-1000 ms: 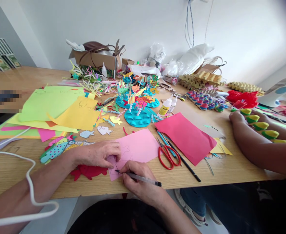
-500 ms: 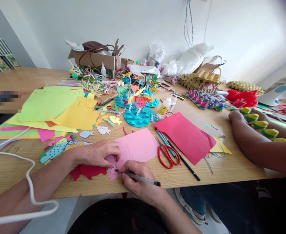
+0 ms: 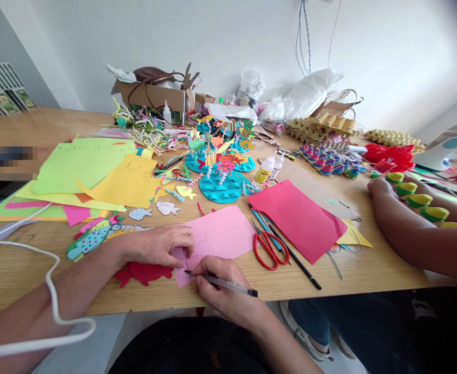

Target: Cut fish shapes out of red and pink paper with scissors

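Observation:
My right hand (image 3: 223, 288) holds a pen (image 3: 228, 283) in a writing grip. Its tip touches the lower left part of a pink sheet of paper (image 3: 228, 231) that bears thin fish-like outlines. On the sheet's left edge rests my left hand (image 3: 170, 245), fingers bent and thumb apart, pressing the paper down. A red fish cutout (image 3: 145, 274) lies partly under my left wrist. Beside that forearm are dotted and striped paper fish (image 3: 90, 244). To the right of the sheet lie red-handled scissors (image 3: 271, 250), blue pencils and a black pencil (image 3: 304, 269).
A red paper sheet (image 3: 298, 218) lies to the right, yellow and green sheets (image 3: 84, 161) at left. Blue stands with fish (image 3: 220, 187) and glue bottles (image 3: 265, 170) stand behind. Another person's arms (image 3: 411, 228) surround painted egg-carton cups (image 3: 419, 200). A white cable (image 3: 51, 291) crosses my left forearm.
The whole view has shifted slightly, so things sit a little further right. My hands and the pen keep nearly the same place on the pink paper.

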Motion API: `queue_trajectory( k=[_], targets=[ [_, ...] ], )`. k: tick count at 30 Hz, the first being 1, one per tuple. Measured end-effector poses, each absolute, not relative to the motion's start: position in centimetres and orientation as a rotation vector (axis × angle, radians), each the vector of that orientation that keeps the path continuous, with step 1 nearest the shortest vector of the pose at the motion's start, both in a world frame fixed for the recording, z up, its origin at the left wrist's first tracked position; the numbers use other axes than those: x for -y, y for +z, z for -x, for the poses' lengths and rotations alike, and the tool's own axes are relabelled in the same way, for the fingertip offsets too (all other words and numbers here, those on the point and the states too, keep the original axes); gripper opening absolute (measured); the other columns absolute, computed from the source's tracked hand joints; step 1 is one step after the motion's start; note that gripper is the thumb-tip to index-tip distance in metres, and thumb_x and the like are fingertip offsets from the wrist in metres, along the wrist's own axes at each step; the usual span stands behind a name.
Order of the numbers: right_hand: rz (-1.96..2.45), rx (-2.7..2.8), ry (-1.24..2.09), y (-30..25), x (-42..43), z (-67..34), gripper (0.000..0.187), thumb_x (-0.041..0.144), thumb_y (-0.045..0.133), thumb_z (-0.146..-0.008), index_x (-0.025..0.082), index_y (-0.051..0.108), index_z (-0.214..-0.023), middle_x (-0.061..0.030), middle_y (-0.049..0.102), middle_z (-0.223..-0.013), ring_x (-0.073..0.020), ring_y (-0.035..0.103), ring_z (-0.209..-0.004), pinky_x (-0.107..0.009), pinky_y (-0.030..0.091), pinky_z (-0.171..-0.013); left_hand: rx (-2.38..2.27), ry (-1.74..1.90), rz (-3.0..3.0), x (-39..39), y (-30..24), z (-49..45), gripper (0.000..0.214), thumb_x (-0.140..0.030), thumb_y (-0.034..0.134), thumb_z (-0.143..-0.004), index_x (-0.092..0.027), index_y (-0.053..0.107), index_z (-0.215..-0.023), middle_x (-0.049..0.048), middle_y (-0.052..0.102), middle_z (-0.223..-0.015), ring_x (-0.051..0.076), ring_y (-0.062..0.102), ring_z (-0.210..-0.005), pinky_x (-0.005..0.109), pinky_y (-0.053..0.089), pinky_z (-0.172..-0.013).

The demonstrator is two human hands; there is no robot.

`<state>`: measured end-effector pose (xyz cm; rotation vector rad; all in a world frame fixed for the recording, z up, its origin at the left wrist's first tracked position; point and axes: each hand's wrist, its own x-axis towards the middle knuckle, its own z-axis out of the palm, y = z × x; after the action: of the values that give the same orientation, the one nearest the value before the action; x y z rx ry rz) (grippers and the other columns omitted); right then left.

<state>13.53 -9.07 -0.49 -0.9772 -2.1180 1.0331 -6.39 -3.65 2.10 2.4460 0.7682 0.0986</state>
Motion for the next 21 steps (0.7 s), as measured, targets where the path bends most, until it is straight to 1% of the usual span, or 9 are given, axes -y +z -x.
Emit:
queue_trajectory(
  k=[5, 12, 21],
  targets=[
    [0.975, 2.115, 1.032, -0.54, 9.09, -13.49, 0.017, 0.006, 0.047, -0.07, 0.016, 0.06, -0.074, 0.0018, 0.061, -0.064, -0.0096, 0.051, -0.054, -0.018, 0.041, -0.057, -0.773, 0.11, -2.447, 3.64, 2.07, 6.4, 0.015, -0.011, 0.067, -0.069, -0.018, 0.057, -0.078, -0.0008, 0.053, -0.08, 0.017, 0.052, -0.08, 0.023, 0.04, -0.069],
    [0.972, 2.121, 1.034, -0.7, 9.09, -13.56, 0.017, 0.007, 0.048, -0.072, 0.017, 0.06, -0.075, 0.0014, 0.061, -0.066, -0.01, 0.053, -0.056, -0.018, 0.041, -0.058, -0.751, 0.146, -2.454, 3.63, 1.91, 6.43, 0.008, -0.016, 0.063, -0.073, -0.02, 0.057, -0.078, -0.0001, 0.054, -0.08, 0.018, 0.052, -0.08, 0.024, 0.041, -0.071],
    [0.96, 2.111, 1.03, -0.57, 9.1, -13.56, 0.017, 0.006, 0.048, -0.071, 0.017, 0.06, -0.073, 0.0014, 0.061, -0.065, -0.0099, 0.052, -0.055, -0.018, 0.041, -0.057, -0.765, 0.129, -2.437, 3.68, 2.18, 6.32, 0.013, -0.011, 0.065, -0.07, -0.019, 0.058, -0.078, -0.0001, 0.054, -0.08, 0.018, 0.053, -0.08, 0.023, 0.041, -0.069]
  ],
)
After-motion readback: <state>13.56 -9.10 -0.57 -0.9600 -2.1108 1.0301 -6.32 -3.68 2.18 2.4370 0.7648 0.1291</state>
